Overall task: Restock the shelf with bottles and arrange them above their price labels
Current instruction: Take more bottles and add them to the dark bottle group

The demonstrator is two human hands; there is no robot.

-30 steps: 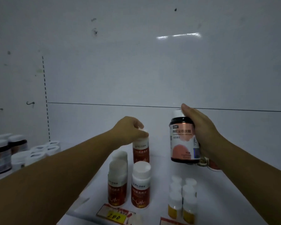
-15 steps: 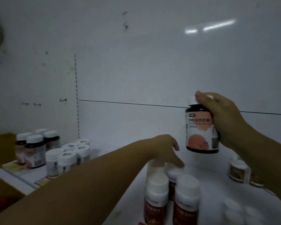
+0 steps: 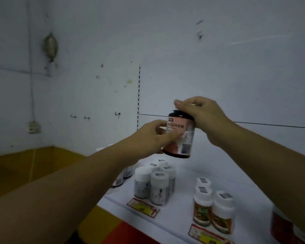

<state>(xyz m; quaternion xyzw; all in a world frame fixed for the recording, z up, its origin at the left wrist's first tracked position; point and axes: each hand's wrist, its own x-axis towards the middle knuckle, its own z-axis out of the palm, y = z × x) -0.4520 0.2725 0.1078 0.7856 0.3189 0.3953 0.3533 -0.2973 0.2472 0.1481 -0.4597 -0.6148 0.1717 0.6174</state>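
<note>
The left hand (image 3: 152, 136) has come up off the red-labelled bottles and now meets the dark bottle (image 3: 180, 136) in mid-air, and the view has swung left along the shelf (image 3: 181, 175). The dark bottle hangs well above the shelf, slightly tilted, its base over the white surface behind the front rows. Right hand (image 3: 203, 117) clamps the cap from above, fingers (image 3: 179, 103) curled over the top; left fingers (image 3: 172, 136) press the label from the side. Both hands grip it!

Below and nearest, a cluster of white-capped grey bottles (image 3: 154, 182) stands packed together, right behind a price label (image 3: 143, 207) on the front edge. To the right, apart from that cluster, orange-labelled bottles (image 3: 213, 208) sit above a second price label (image 3: 209, 235). Between the two groups runs a bare white lane, and the shelf behind them lies open up to the back panel (image 3: 218, 67). At far right a blurred red bottle (image 3: 282, 226) peeks under the right forearm. The shelf's left edge drops away beside the left forearm, with a yellow floor (image 3: 25, 166) beyond it.
</note>
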